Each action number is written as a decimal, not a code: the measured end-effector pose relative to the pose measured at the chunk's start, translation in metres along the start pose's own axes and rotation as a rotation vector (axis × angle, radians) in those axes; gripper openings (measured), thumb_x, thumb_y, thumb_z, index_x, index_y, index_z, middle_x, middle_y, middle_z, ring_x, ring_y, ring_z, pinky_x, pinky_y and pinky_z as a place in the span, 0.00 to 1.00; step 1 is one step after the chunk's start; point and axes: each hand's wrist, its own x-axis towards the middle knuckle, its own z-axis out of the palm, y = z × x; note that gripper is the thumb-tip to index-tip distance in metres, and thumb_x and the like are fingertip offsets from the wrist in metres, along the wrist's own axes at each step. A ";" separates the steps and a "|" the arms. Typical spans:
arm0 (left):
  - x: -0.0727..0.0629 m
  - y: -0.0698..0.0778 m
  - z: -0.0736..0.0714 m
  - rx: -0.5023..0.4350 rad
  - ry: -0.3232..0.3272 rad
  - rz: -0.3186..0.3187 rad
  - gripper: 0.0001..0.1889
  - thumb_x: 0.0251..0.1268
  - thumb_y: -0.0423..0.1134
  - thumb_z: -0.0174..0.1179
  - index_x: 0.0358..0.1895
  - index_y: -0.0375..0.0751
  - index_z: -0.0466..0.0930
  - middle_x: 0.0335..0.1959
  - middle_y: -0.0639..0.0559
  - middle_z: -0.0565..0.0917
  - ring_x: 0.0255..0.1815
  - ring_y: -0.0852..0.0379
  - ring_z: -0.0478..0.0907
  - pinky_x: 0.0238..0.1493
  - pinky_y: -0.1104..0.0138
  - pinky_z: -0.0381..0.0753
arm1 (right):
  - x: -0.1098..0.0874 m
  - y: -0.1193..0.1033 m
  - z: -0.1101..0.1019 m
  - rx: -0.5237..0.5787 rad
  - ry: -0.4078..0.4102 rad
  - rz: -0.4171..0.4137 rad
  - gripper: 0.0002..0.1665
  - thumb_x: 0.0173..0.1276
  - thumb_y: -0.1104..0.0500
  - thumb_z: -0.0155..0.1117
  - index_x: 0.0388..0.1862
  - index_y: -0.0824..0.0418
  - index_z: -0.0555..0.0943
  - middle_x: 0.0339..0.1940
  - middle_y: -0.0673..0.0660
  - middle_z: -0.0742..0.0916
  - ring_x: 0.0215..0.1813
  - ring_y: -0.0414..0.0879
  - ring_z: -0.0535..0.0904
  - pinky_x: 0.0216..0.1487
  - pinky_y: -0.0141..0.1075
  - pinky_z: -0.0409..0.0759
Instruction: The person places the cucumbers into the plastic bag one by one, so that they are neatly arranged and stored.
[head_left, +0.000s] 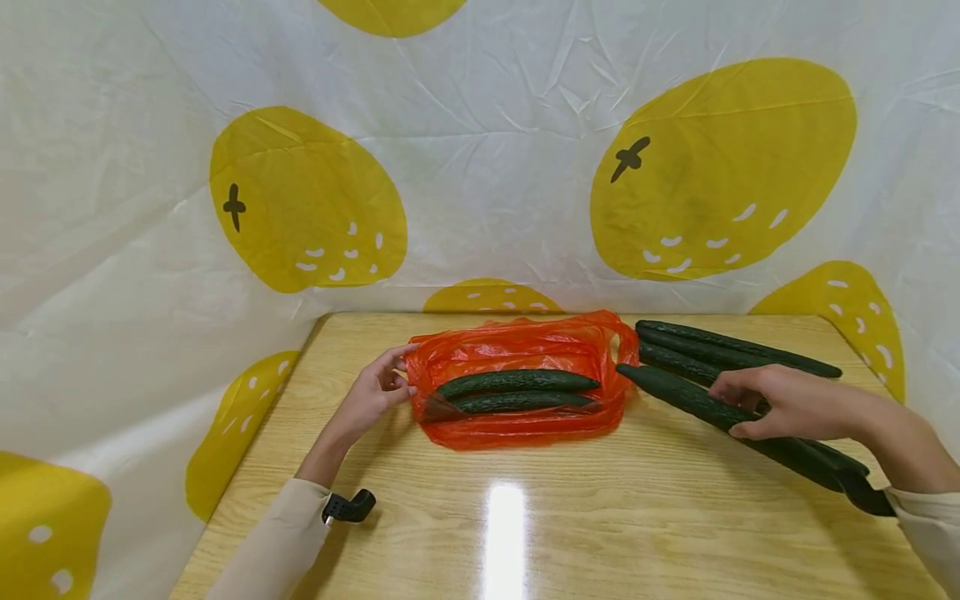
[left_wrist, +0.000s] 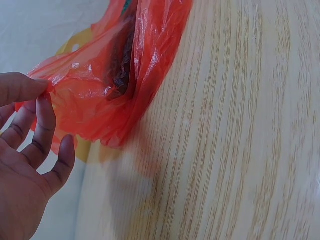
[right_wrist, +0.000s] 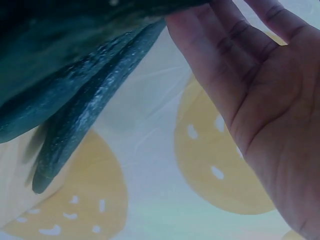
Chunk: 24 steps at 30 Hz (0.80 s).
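Note:
A red plastic bag (head_left: 525,435) lies on its side on the table, and two dark green cucumbers (head_left: 517,382) rest in it side by side. At the bag's left end my left hand (head_left: 373,390) pinches the edge of the plastic between thumb and forefinger, as the left wrist view also shows. My right hand (head_left: 787,406) grips a long cucumber (head_left: 671,395) from above, its tip slanting toward the bag's right handle. Behind that hand more cucumbers (head_left: 742,339) lie together; the right wrist view shows two cucumbers (right_wrist: 75,120) beyond the held one.
The wood-grain table (head_left: 420,517) reaches back to a white curtain (head_left: 495,208) printed with yellow fruit, which also hangs along both sides. Black straps (head_left: 348,507) with cameras sit on the wrists. Glare marks the table's front middle.

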 end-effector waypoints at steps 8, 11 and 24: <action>-0.001 0.001 0.000 -0.004 -0.010 -0.007 0.34 0.66 0.22 0.62 0.75 0.36 0.64 0.49 0.36 0.70 0.38 0.52 0.75 0.37 0.70 0.79 | 0.009 -0.013 -0.008 0.001 0.017 -0.053 0.27 0.69 0.45 0.70 0.62 0.55 0.79 0.56 0.48 0.84 0.49 0.32 0.79 0.42 0.35 0.82; -0.002 0.002 0.000 -0.003 -0.009 -0.007 0.35 0.66 0.22 0.61 0.75 0.36 0.64 0.50 0.35 0.71 0.38 0.51 0.75 0.38 0.70 0.79 | 0.013 -0.018 -0.008 0.030 0.010 -0.059 0.27 0.69 0.46 0.70 0.62 0.56 0.79 0.57 0.50 0.84 0.49 0.32 0.79 0.43 0.35 0.83; -0.001 0.002 -0.001 0.005 -0.003 -0.010 0.34 0.65 0.22 0.62 0.75 0.36 0.64 0.49 0.36 0.70 0.38 0.51 0.75 0.37 0.70 0.79 | 0.037 -0.029 -0.012 0.026 0.042 -0.106 0.25 0.68 0.44 0.71 0.59 0.52 0.80 0.54 0.47 0.85 0.49 0.36 0.82 0.44 0.37 0.84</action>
